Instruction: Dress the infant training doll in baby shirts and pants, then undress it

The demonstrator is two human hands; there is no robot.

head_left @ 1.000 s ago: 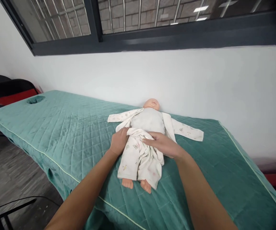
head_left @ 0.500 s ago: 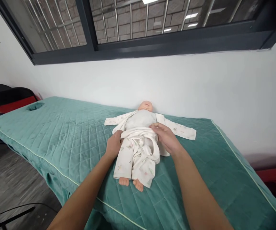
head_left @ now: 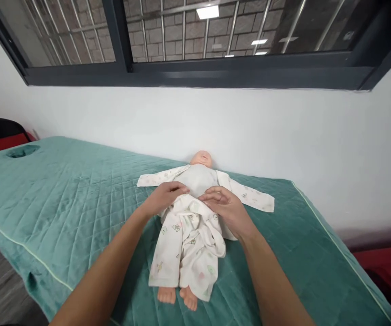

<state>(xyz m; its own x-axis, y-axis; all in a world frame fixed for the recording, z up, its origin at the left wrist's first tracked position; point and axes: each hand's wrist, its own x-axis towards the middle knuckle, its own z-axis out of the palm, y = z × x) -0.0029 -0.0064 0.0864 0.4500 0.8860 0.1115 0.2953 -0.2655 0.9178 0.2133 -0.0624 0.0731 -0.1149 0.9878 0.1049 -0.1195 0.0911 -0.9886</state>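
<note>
A baby doll lies on its back with its head towards the wall. It wears a white printed baby shirt with the sleeves spread out and the front open over a pale torso. White printed baby pants cover its legs; both bare feet stick out below. My left hand is closed on the waistband at the left side, its fingertips over the doll's belly. My right hand grips the waistband near the middle right, fingers bent together. The pants' right side is bunched in folds.
The doll lies on a massage bed with a green quilted cover, which has a face hole at the far left. Behind it are a white wall and a dark window frame. Red-and-black chairs stand at left.
My left hand has moved up and inward from the doll's side onto the front of the waistband. My right hand has shifted slightly towards the middle. The view has tilted and moved closer.
</note>
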